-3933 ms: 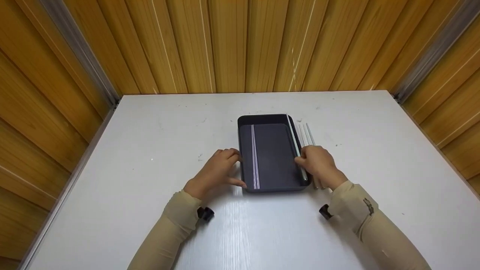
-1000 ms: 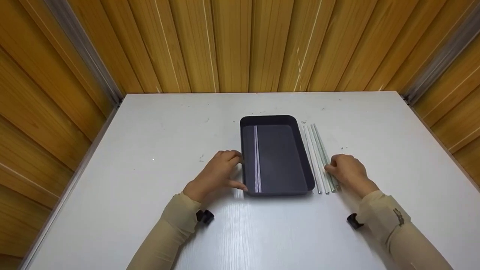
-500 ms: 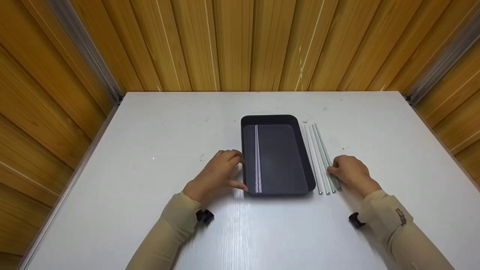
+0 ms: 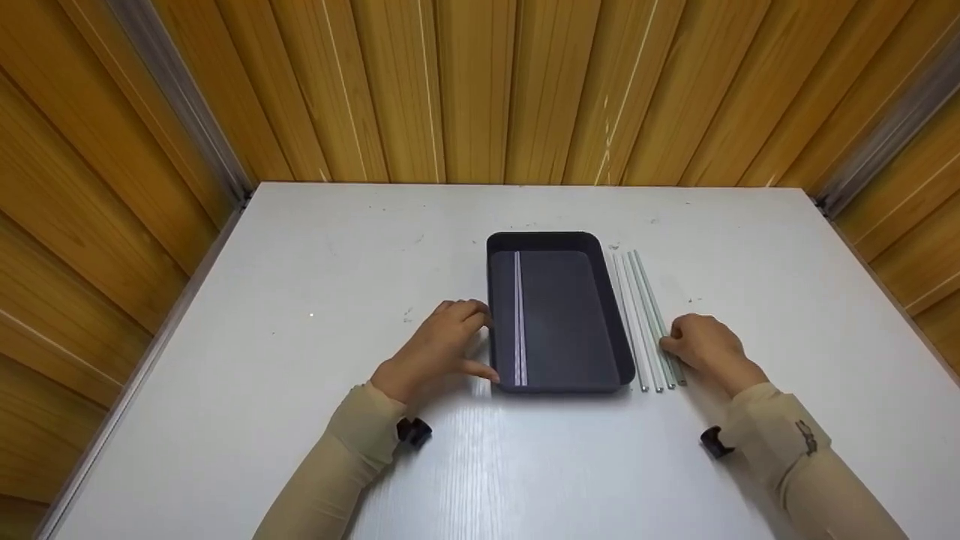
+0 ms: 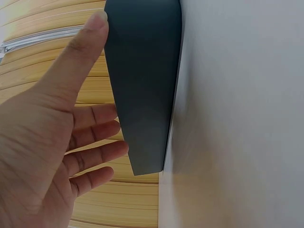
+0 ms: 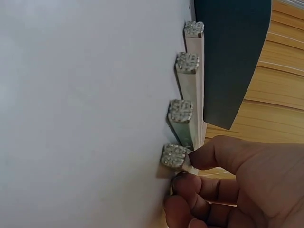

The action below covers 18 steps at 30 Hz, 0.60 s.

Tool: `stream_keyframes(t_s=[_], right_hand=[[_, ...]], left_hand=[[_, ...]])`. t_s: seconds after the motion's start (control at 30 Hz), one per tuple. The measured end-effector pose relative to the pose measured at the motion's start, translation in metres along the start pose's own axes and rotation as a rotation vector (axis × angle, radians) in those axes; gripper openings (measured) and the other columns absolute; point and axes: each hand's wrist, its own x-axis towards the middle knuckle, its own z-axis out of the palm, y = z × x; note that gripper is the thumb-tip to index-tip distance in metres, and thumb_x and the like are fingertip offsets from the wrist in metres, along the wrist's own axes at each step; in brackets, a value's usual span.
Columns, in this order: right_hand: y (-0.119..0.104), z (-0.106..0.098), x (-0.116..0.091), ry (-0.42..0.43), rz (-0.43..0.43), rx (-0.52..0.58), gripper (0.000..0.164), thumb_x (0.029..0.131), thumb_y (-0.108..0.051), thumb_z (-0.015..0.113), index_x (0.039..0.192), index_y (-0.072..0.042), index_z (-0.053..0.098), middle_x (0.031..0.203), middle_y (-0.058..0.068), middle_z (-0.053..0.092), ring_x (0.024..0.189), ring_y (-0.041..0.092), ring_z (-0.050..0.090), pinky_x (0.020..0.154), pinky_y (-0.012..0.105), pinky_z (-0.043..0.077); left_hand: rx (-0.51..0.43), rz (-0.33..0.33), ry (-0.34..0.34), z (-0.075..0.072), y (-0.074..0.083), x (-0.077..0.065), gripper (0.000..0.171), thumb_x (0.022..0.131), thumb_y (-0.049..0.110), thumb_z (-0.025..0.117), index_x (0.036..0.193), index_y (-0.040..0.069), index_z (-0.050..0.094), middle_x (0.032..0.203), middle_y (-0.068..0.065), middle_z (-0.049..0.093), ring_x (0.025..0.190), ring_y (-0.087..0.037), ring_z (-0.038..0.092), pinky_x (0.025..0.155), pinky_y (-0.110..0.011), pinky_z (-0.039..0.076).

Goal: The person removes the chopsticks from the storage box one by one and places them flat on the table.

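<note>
A dark rectangular tray (image 4: 574, 322) lies on the white table, with two purple chopsticks (image 4: 519, 319) inside along its left part. My left hand (image 4: 439, 341) is at the tray's left side. Its thumb touches the near corner and its extended fingertips lie against or close to the outer wall (image 5: 140, 90). Right of the tray several pale and greenish chopsticks (image 4: 639, 322) lie side by side, square glittery ends toward me. My right hand (image 4: 705, 345) pinches the rightmost chopstick (image 6: 174, 156) between thumb and fingers. That chopstick's far part is hard to separate from its neighbour in the head view.
The white table (image 4: 360, 262) ends at a yellow wood-panel wall (image 4: 480, 90) behind, with similar panels left and right. Grey metal posts (image 4: 176, 97) stand at the corners. Each wrist carries a small black camera (image 4: 414, 432).
My right hand has moved right from the tray's right edge, where it held a chopstick over the tray. That chopstick now lies among those on the table. The left hand has stayed at the tray.
</note>
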Motion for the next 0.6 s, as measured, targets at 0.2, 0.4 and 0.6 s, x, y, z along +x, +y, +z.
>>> stream_keyframes(t_s=[0.2, 0.4, 0.6], right_hand=[[-0.0007, -0.0036, -0.0025, -0.005, -0.008, -0.010, 0.026, 0.090, -0.026, 0.054, 0.086, -0.001, 0.061, 0.078, 0.009, 0.060, 0.069, 0.021, 0.050, 0.057, 0.028, 0.038], [-0.0010, -0.0060, -0.0040, -0.021, 0.000, -0.011, 0.027, 0.090, -0.027, 0.053, 0.087, -0.002, 0.061, 0.077, 0.008, 0.059, 0.070, 0.021, 0.050, 0.058, 0.028, 0.038], [-0.0004, -0.0074, -0.0042, 0.004, -0.026, 0.000, 0.026, 0.089, -0.026, 0.053, 0.084, -0.002, 0.060, 0.075, 0.008, 0.058, 0.068, 0.020, 0.049, 0.056, 0.027, 0.036]], left_hand=[[0.000, -0.008, -0.007, 0.0005, -0.0002, 0.0002, 0.072, 0.059, 0.059, 0.078, 0.107, 0.007, 0.063, 0.116, -0.004, 0.060, 0.107, -0.021, 0.058, 0.098, -0.032, 0.043], [0.010, -0.021, -0.025, 0.0012, 0.0003, 0.0006, 0.071, 0.060, 0.060, 0.078, 0.105, 0.007, 0.064, 0.116, -0.004, 0.060, 0.107, -0.020, 0.058, 0.098, -0.032, 0.043], [0.024, -0.018, -0.017, 0.0015, 0.0003, 0.0004, 0.071, 0.059, 0.060, 0.078, 0.105, 0.007, 0.064, 0.115, -0.004, 0.060, 0.105, -0.020, 0.058, 0.097, -0.031, 0.044]])
